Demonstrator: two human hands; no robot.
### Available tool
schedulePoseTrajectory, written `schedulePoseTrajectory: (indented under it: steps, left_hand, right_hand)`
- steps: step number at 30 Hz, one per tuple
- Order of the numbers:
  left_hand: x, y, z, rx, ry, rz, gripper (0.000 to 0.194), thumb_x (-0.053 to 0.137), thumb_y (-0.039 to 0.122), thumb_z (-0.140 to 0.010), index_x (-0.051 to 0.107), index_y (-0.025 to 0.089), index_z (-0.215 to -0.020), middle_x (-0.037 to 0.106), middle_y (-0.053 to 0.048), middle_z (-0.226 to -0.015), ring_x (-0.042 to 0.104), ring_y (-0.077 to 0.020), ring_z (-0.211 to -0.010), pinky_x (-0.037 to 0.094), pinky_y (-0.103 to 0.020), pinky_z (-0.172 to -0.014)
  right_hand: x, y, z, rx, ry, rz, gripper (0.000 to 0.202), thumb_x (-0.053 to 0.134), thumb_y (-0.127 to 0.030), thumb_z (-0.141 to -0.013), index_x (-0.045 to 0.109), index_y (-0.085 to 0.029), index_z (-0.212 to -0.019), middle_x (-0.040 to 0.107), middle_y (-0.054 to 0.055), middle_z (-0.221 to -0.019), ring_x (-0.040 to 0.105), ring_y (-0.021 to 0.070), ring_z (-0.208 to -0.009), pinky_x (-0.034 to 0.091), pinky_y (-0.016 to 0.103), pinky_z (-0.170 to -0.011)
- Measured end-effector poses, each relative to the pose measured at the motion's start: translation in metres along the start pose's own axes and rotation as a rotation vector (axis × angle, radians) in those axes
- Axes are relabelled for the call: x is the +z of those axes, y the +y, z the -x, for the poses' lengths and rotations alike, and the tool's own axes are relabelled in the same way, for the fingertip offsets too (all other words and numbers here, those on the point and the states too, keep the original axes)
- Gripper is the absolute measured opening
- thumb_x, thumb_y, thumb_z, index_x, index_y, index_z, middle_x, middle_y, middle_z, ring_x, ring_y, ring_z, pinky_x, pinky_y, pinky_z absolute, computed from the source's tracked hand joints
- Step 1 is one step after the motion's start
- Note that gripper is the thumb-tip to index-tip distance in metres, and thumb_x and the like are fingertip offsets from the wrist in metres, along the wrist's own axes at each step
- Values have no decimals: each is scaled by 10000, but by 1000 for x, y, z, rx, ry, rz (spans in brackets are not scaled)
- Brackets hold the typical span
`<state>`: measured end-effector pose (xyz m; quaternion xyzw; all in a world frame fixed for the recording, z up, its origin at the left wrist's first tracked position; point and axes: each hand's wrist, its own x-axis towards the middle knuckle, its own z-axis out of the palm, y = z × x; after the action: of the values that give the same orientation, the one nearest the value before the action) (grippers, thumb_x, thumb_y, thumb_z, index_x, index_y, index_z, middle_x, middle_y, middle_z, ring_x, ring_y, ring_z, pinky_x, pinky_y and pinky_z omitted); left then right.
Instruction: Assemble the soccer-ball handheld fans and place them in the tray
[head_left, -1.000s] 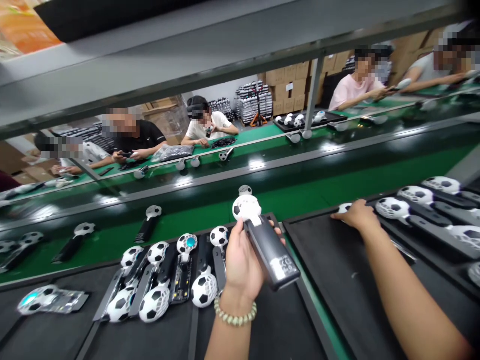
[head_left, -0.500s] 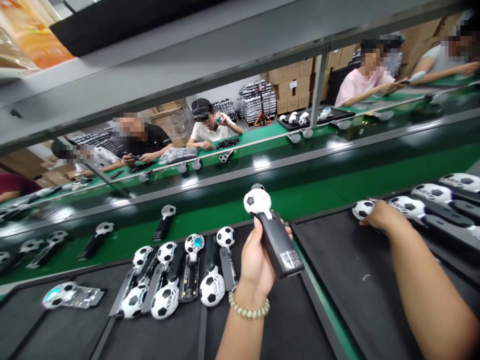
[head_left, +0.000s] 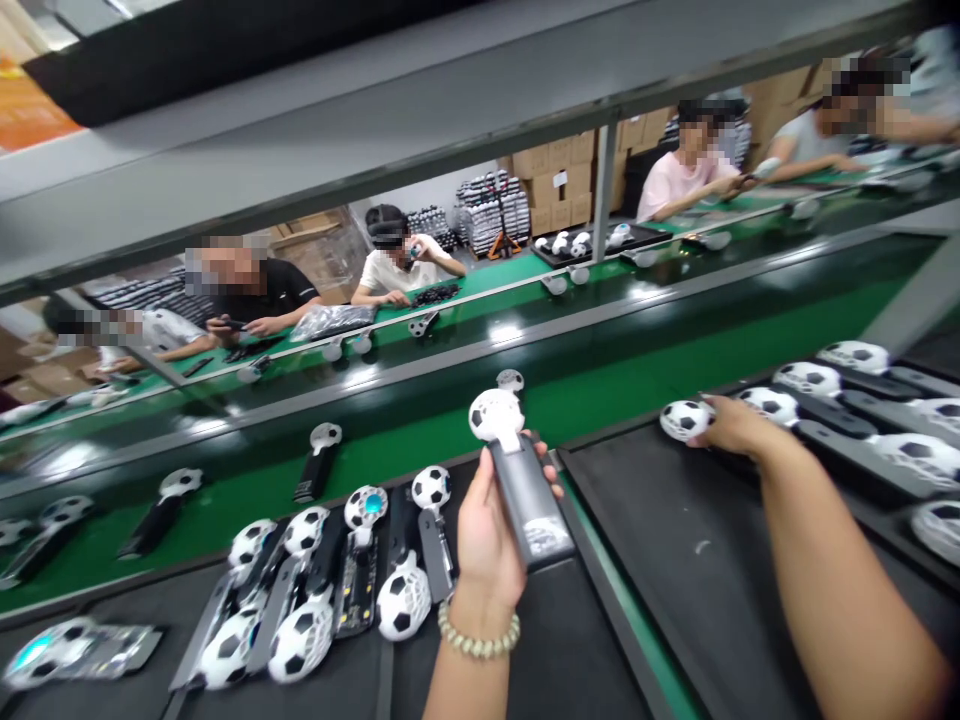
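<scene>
"Soccer-ball gadget: where?"
"Clasped in your left hand, palm up, over the black tray."
"Your right hand?"
"Stretched to a second gadget; handle hidden, I can't tell the grip."

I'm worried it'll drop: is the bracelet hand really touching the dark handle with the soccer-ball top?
Touching. The head view shows the left hand around the dark handle, thumb against one edge and fingers showing past the other.
</scene>
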<state>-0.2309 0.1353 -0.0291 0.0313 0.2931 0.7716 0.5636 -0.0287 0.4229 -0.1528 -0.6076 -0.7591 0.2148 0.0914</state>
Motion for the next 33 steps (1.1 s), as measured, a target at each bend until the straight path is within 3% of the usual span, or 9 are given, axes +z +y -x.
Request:
schedulePoseTrajectory:
  steps: [3,7,15,21,25,30,33]
  left_hand:
    - [0,1,-2,18,52,-52,386,361,334,-953,577,64,-1123,623,-124,-905,623,-184,-704,540,-301,-648]
    - [-3,1,-5,43,15,-89,394,332,310,-961,535,52,-1178,605,-148,-926,609,-174,-694,536,-298,-629]
    - [-4,1,-6,40,-16,-102,384,350,304,-954,510,46,-1190,580,-125,-907,583,-148,-668,534,-267,-627]
    - [-2,-3,-11,87,116,-176,375,343,308,-956,560,71,-1150,628,-126,-902,617,-176,-659,543,-300,-582]
    - [-4,-8,-11,86,171,-285,454,377,456,-935,618,103,-1090,658,-111,-871,623,-175,-615,532,-283,-519]
    - [-4,-13,-10,66,162,-372,308,545,350,-872,628,120,-1060,653,-92,-989,630,-165,-673,549,-282,-547]
    - [-7,-17,-11,56,108,-507,302,663,247,-772,617,118,-1040,647,-73,-938,613,-141,-658,533,-248,-542]
  right_hand:
    - [1,-5,3,59,-15,58,691,756,-147,-678,470,-69,-1302,584,188,-1195,581,292,-1085,488,363,-901]
    - [2,-6,4,152,-44,110,395,637,-252,-860,527,-111,-1213,580,117,-1161,591,214,-1009,512,382,-845]
    - [-3,-8,9,255,-165,134,245,604,-288,-896,597,-115,-1070,600,80,-1075,597,187,-958,523,361,-815]
    - [-10,-16,15,394,-68,117,294,575,-281,-911,558,-130,-1162,559,98,-1184,563,215,-1049,493,408,-883]
    - [-9,-27,19,426,26,73,421,584,-239,-883,473,-114,-1270,490,151,-1285,474,283,-1188,427,464,-955]
    - [-19,-36,29,321,95,-58,552,695,-146,-715,498,-43,-1220,482,278,-1258,437,428,-1203,384,533,-946]
    - [-31,-52,40,147,120,-205,611,676,-254,-771,438,-28,-1286,456,289,-1295,438,398,-1218,373,512,-981]
